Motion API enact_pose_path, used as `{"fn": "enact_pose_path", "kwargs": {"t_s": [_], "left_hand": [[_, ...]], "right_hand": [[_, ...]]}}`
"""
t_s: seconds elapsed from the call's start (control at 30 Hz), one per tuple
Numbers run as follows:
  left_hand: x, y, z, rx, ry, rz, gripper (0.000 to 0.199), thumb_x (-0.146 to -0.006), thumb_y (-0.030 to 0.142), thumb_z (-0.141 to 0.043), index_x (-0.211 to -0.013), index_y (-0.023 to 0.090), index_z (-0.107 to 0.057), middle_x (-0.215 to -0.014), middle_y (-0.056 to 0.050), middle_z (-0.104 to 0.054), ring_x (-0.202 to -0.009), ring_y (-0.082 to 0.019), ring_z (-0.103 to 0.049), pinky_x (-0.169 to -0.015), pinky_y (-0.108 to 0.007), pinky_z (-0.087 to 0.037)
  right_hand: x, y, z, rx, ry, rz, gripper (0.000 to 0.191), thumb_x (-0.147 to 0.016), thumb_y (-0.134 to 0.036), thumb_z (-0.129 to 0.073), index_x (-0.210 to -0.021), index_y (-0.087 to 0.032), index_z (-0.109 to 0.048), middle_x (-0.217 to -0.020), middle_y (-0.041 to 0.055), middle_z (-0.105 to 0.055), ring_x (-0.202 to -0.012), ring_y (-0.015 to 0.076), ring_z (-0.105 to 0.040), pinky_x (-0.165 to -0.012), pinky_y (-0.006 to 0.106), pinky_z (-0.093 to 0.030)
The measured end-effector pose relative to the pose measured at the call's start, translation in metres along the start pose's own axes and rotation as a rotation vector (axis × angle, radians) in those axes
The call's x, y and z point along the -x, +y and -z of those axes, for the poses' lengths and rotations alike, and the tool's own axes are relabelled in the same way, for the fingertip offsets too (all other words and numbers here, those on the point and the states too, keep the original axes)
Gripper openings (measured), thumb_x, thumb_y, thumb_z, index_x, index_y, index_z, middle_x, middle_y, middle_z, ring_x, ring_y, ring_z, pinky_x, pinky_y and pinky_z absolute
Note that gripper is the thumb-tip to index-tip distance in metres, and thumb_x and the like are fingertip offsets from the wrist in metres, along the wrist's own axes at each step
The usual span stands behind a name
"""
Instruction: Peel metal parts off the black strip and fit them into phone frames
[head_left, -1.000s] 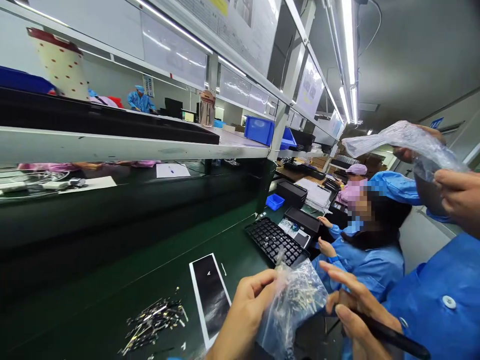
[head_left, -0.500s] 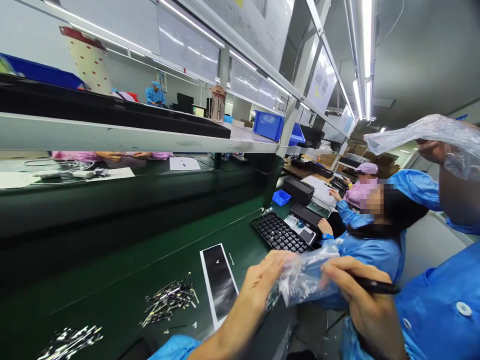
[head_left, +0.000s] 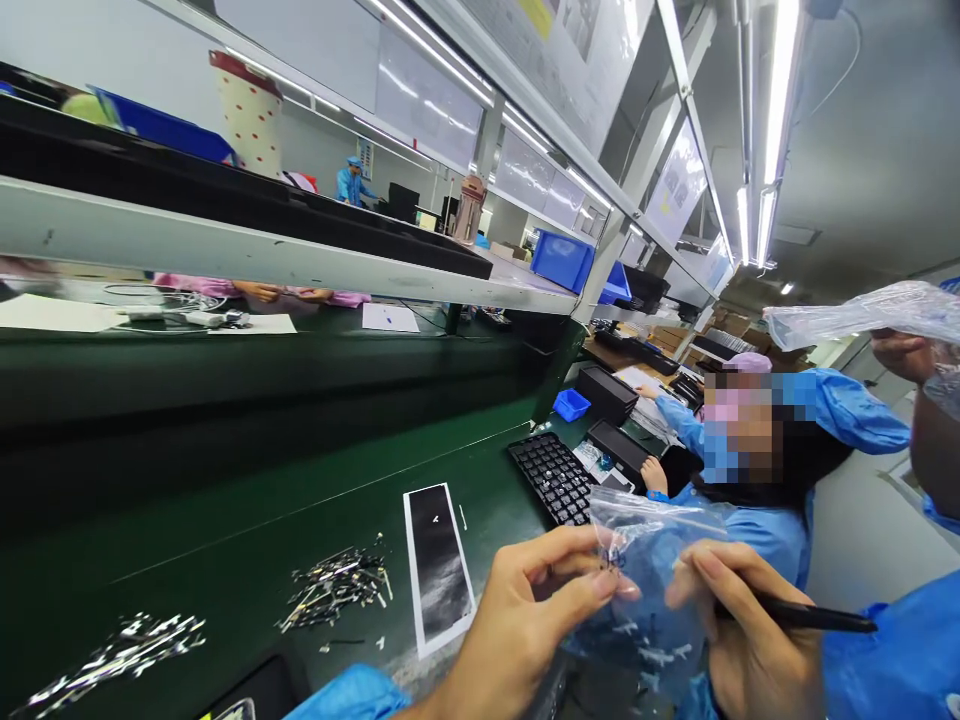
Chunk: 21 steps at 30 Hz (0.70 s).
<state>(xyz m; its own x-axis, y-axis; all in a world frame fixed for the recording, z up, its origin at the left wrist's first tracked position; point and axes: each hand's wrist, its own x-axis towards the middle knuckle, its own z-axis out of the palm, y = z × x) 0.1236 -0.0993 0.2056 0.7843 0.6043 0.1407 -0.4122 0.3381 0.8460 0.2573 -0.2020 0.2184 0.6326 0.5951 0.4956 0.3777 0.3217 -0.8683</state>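
A clear plastic zip bag hangs in front of me, its zip edge upward, with several small pale parts low inside. My left hand pinches the bag's left side between thumb and fingers; small dark bits show at the fingertips. My right hand is closed around a slim black pen-shaped tool that points out to the right, and its fingertips are at the bag's right side. To the left on the green bench lie a black sheet with a white border and a pile of small strip-like parts.
Another loose pile of strips lies at the far left. A black compartment tray and a small blue bin stand farther along. On my right, a co-worker in blue sits close; another person's raised hand holds clear plastic.
The bag has been turned upright and spread between my hands, so its zip edge and contents show. The black tool sticks out farther right. My view has shifted slightly left.
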Motion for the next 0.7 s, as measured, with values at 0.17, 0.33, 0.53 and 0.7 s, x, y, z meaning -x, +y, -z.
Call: {"fn": "enact_pose_path", "kwargs": {"t_s": [0.17,0.33,0.53,0.7], "left_hand": [[-0.001,0.005,0.001,-0.050,-0.004,-0.027,0.023,-0.072,0.036,-0.061,-0.072,0.013,-0.067,-0.064,-0.006,-0.067,-0.061,-0.016,-0.058,-0.061,-0.022,-0.043],[-0.003,0.001,0.003,-0.041,0.010,-0.055,0.023,-0.072,0.035,-0.062,-0.064,0.014,-0.066,-0.060,-0.005,-0.064,-0.058,-0.014,-0.056,-0.056,-0.020,-0.042],[-0.003,-0.002,0.004,-0.040,0.010,-0.045,0.027,-0.073,0.038,-0.060,-0.066,0.013,-0.066,-0.062,-0.006,-0.064,-0.058,-0.015,-0.057,-0.055,-0.021,-0.043],[-0.002,0.000,0.007,-0.078,-0.011,-0.048,0.025,-0.070,0.037,-0.062,-0.067,0.013,-0.066,-0.062,-0.005,-0.064,-0.060,-0.014,-0.056,-0.057,-0.020,-0.042]], "right_hand": [[0.001,0.000,0.001,0.004,-0.019,0.023,0.009,-0.072,-0.027,-0.063,-0.070,-0.019,-0.067,-0.053,0.0041,-0.059,-0.046,0.0095,-0.051,-0.035,0.016,-0.032],[-0.001,0.001,0.001,-0.024,-0.154,-0.029,0.013,-0.075,-0.031,-0.059,-0.077,-0.023,-0.068,-0.056,0.0045,-0.061,-0.048,0.0126,-0.055,-0.033,0.017,-0.030],[-0.003,0.002,-0.008,-0.089,-0.155,-0.021,0.013,-0.077,-0.027,-0.056,-0.072,-0.027,-0.067,-0.051,0.0006,-0.058,-0.046,0.0114,-0.055,-0.040,0.020,-0.043],[-0.004,0.002,-0.011,-0.040,-0.073,0.024,0.010,-0.075,-0.029,-0.059,-0.070,-0.030,-0.068,-0.051,0.0016,-0.057,-0.044,0.0117,-0.054,-0.035,0.018,-0.041]]}}
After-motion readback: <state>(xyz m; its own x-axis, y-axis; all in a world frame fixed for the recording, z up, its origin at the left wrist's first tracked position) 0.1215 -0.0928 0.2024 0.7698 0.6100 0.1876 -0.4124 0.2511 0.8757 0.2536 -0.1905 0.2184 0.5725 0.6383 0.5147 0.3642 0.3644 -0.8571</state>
